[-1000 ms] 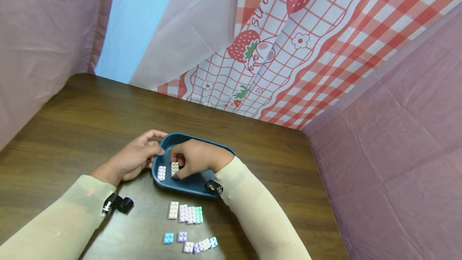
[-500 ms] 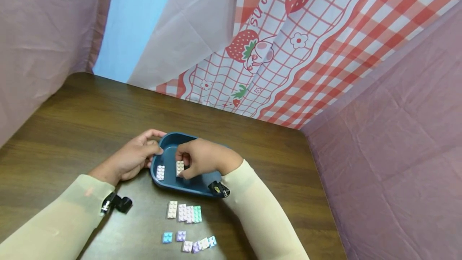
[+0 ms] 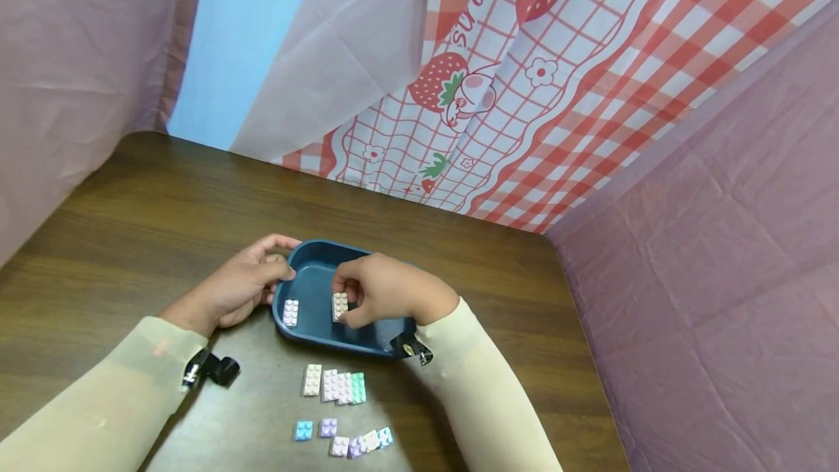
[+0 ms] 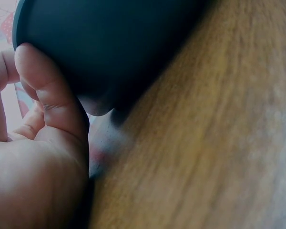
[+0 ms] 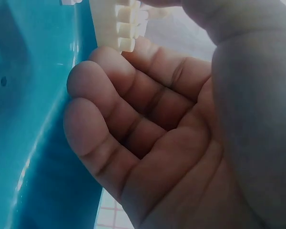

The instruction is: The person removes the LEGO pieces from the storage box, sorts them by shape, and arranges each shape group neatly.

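Note:
A blue tray (image 3: 313, 279) lies on the table, and my left hand (image 3: 245, 284) grips its left rim. In the left wrist view the thumb (image 4: 50, 90) presses against the tray's dark side. Over the tray floor, my right hand (image 3: 387, 290) pinches a cream toy building brick (image 3: 339, 307) between thumb and fingers. The right wrist view shows that same brick (image 5: 107, 24) with its studs facing the palm, the other fingers curled below. A white brick (image 3: 291, 312) sits in the tray's front left corner. My right hand and wrist cover the tray's right part.
In front of the tray stand a cream brick (image 3: 312, 380), two pale pink bricks (image 3: 337, 387) and a green brick (image 3: 357, 387). Nearer are small bricks, including a blue one (image 3: 304, 430) and a purple one (image 3: 328, 427). Curtains (image 3: 708, 253) border the table (image 3: 498, 275).
My right hand has moved rightward across the tray with the cream brick in its pinch. My left hand keeps its grip on the rim, and the tray stays nearly in place.

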Motion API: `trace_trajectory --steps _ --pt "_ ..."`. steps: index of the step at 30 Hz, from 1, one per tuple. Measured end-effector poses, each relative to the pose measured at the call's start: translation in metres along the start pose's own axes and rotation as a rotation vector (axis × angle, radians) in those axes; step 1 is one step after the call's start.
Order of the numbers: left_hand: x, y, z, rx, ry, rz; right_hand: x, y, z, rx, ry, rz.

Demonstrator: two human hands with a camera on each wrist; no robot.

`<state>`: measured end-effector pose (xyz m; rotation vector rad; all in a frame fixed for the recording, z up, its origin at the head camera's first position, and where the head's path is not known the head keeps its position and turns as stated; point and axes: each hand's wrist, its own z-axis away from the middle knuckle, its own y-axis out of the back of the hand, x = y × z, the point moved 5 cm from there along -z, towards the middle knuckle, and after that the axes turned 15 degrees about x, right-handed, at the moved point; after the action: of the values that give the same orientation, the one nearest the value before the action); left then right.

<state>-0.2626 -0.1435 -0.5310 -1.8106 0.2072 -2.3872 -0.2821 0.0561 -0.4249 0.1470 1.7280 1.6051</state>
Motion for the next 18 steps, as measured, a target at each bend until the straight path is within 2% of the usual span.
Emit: trace_trajectory --steps 9,18 --pt "-0.001 0.0 -0.001 -0.004 -0.006 0.003 -0.004 0.005 0.019 0.035 -0.005 -0.005" --pt "-0.001 -0.001 -0.001 0.003 -0.002 0.0 -0.009 0.007 0.037 0.032 -0.009 -0.01"
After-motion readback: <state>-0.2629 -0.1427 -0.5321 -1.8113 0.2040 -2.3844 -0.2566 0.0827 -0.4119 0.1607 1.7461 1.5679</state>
